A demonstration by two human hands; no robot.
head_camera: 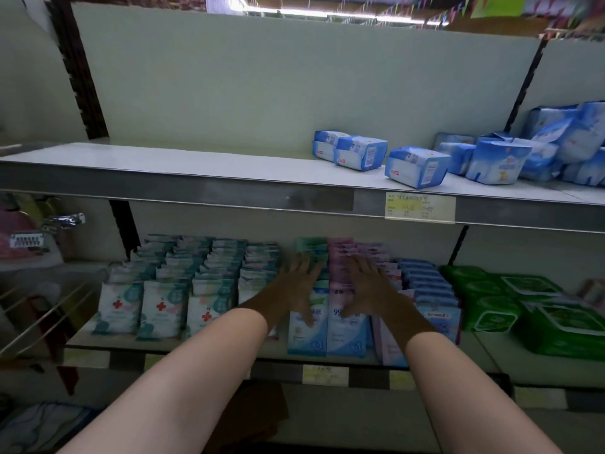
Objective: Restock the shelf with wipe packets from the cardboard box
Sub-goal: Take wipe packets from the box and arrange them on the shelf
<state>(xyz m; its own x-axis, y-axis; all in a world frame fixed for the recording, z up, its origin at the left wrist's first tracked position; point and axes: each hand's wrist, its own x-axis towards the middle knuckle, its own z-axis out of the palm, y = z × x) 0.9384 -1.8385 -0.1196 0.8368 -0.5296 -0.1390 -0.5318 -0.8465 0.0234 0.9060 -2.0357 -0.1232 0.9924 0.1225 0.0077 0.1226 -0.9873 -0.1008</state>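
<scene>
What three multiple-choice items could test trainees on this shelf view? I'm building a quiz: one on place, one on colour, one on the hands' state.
1. Where do the blue packs lie?
A. upper shelf
B. lower shelf
C. floor

2. What colour are the packets at the lower shelf's far right?
A. red
B. green
C. black

3. How are the hands?
A. fists
B. gripping a box
C. fingers spread on packets

Answers: 1 A, they sit above the price label. 2 B, the wrappers are green. 3 C, left hand and right hand lie flat on the rows.
</scene>
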